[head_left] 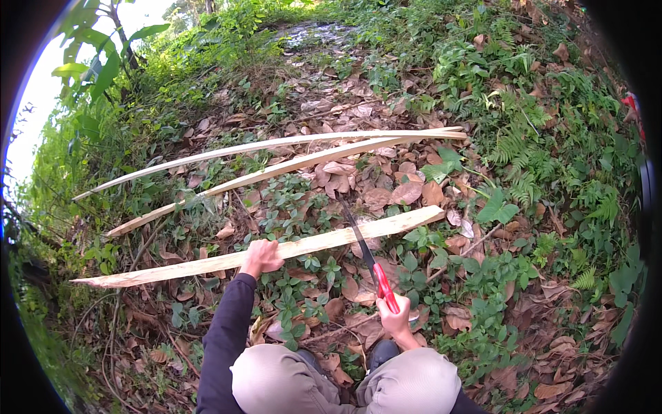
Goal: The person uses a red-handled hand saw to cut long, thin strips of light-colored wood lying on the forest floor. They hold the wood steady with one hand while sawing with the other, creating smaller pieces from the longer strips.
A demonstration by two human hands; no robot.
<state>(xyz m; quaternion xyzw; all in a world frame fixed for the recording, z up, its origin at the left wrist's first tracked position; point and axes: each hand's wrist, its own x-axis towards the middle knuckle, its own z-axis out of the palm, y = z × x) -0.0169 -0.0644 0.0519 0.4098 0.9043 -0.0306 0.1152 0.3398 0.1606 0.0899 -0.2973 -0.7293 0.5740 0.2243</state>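
A pale, rough-split wooden plank point(338, 238) lies slantwise across the ground before my knees, its left end tapering to a point. My left hand point(262, 258) is closed on it a little left of the middle. In my right hand point(394, 316) is a pruning saw point(383, 286) with a red handle and a long dark blade. The blade crosses the plank right of its middle, and its tip reaches past the far edge. Whether the teeth touch the wood I cannot tell.
Two long thin wooden strips point(276, 143) lie beyond the plank, meeting at their right ends. Dry brown leaves point(407, 193) and low green plants cover the ground. Ferns point(524, 162) grow on the right, a leafy sapling point(114, 52) at far left. My shoes point(381, 353) show between my knees.
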